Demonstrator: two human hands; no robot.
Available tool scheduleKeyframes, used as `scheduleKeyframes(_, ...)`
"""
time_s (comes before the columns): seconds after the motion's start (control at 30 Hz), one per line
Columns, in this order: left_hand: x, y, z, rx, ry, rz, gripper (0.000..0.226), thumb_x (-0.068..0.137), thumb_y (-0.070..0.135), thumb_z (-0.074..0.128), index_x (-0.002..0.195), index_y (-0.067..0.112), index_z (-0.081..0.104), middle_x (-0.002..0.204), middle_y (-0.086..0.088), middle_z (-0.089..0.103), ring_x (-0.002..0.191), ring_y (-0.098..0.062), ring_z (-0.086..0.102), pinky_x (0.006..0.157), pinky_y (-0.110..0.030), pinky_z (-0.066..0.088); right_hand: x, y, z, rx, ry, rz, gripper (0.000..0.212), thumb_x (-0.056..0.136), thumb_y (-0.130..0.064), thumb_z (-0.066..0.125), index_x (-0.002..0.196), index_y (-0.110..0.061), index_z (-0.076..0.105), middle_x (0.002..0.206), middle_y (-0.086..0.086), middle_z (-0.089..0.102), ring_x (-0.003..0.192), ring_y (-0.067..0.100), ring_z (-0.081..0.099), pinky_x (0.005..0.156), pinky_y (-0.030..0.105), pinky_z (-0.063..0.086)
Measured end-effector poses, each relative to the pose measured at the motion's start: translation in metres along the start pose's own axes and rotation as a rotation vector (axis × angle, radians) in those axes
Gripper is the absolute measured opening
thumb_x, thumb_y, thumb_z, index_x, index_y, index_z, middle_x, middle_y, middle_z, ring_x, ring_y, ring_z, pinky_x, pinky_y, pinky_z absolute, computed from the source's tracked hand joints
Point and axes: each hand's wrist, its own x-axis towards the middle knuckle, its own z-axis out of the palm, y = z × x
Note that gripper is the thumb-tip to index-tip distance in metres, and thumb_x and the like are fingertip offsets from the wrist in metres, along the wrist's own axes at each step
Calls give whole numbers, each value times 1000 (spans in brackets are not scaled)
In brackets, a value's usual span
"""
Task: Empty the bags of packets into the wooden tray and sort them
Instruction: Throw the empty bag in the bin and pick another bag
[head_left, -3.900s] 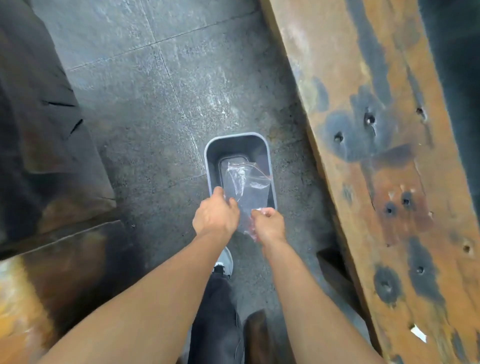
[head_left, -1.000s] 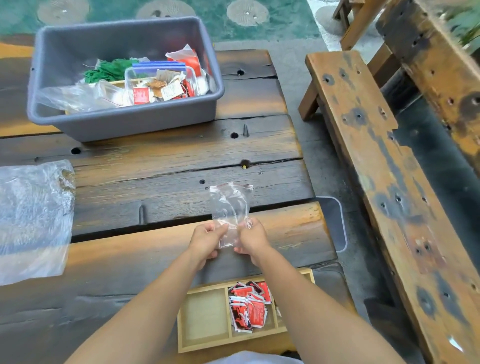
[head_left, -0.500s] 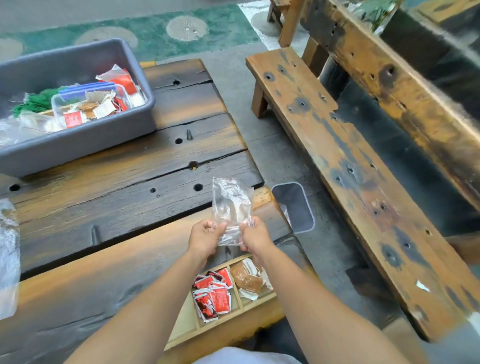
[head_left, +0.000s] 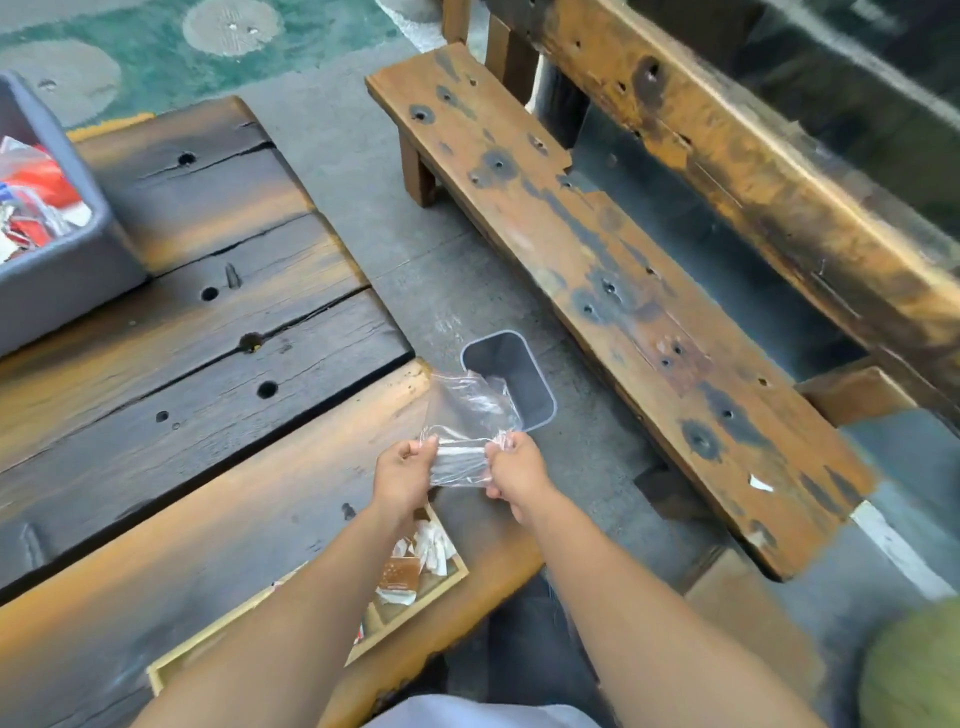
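Both my hands pinch the lower edge of an empty clear plastic bag (head_left: 467, 415) at the table's right end. My left hand (head_left: 402, 475) grips its left corner, my right hand (head_left: 514, 470) its right corner. The bag hangs between them, its top overlapping the small grey bin (head_left: 524, 374) on the floor. The wooden tray (head_left: 441, 587) lies under my left forearm at the table's near edge, with brown and white packets (head_left: 410, 566) in its right compartment. A large grey tub (head_left: 67, 260) with more bagged packets (head_left: 31, 208) sits at the far left.
The dark wooden plank table (head_left: 208, 364) ends just left of the grey bin. A worn wooden bench (head_left: 623, 291) runs along the right, with a narrow strip of tiled floor (head_left: 415, 270) between it and the table.
My view has swung right, from the table toward the floor bin. Both hands carried the empty bag rightward to the table's corner, and it now hangs lower and flatter, over the bin.
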Motion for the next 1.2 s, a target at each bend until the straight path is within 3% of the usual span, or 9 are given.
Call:
scheduleKeyframes(0.2, 15, 20, 62, 252, 17, 111, 40, 98, 30, 57, 61, 15, 53, 48, 5, 50, 45, -14, 41, 48, -30, 33, 37, -8, -55, 12, -8, 52, 18, 99, -12, 49, 84, -18, 41, 71, 5, 47, 48, 14, 40, 40, 27, 35)
scheduleKeyframes(0.27, 19, 32, 83, 312, 19, 141, 40, 100, 27, 54, 63, 13, 54, 48, 6, 51, 49, -16, 44, 52, -32, 37, 53, -15, -72, -1, -22, 77, 9, 101, -15, 49, 93, -17, 44, 71, 5, 49, 48, 15, 42, 45, 29, 38)
scheduleKeyframes(0.4, 35, 53, 122, 438, 44, 182, 39, 102, 26, 50, 68, 7, 57, 67, -10, 60, 68, -25, 53, 68, -37, 44, 88, -32, -99, 48, -43, 126, 9, 101, -16, 49, 109, -17, 45, 77, 4, 51, 53, 14, 42, 47, 27, 38)
scheduleKeyframes(0.57, 60, 72, 168, 579, 54, 159, 38, 103, 25, 44, 67, 14, 46, 81, -20, 65, 85, -37, 59, 72, -36, 39, 136, -47, -126, 87, -56, 190, 10, 102, -17, 48, 112, -17, 46, 83, 3, 52, 55, 13, 44, 48, 26, 39)
scheduleKeyframes(0.83, 134, 76, 224, 703, 8, 63, 35, 104, 27, 43, 80, 6, 58, 85, -17, 66, 92, -36, 61, 71, -31, 35, 214, -38, -140, 172, -28, 360, 6, 103, -15, 46, 109, -14, 47, 78, 3, 49, 52, 11, 39, 42, 23, 32)
scheduleKeyframes(0.9, 158, 70, 233, 726, -6, 9, 37, 104, 28, 44, 88, 1, 63, 83, -12, 63, 95, -36, 61, 73, -29, 35, 235, -32, -138, 215, -32, 401, 3, 103, -12, 45, 103, -11, 48, 75, 4, 47, 51, 11, 38, 40, 22, 30)
scheduleKeyframes(1.0, 204, 52, 247, 757, -17, -75, 36, 103, 29, 45, 96, 1, 66, 94, -17, 68, 98, -36, 61, 75, -28, 37, 277, -15, -130, 277, -41, 477, 14, 103, -9, 45, 89, -10, 48, 70, 3, 44, 50, 10, 36, 39, 21, 26)
scheduleKeyframes(1.1, 254, 30, 262, 803, -33, -108, 35, 102, 31, 45, 93, 3, 63, 104, -22, 68, 96, -36, 60, 75, -28, 36, 320, 10, -114, 337, -28, 552, 17, 102, -9, 46, 86, -11, 48, 66, 4, 44, 48, 11, 35, 41, 22, 25)
scheduleKeyframes(1.2, 300, 3, 273, 862, -44, -115, 30, 101, 32, 46, 86, 8, 57, 104, -21, 68, 86, -31, 54, 76, -30, 38, 364, 41, -97, 375, 3, 618, 8, 101, -11, 50, 95, -9, 55, 81, 8, 53, 53, 12, 41, 41, 23, 29)
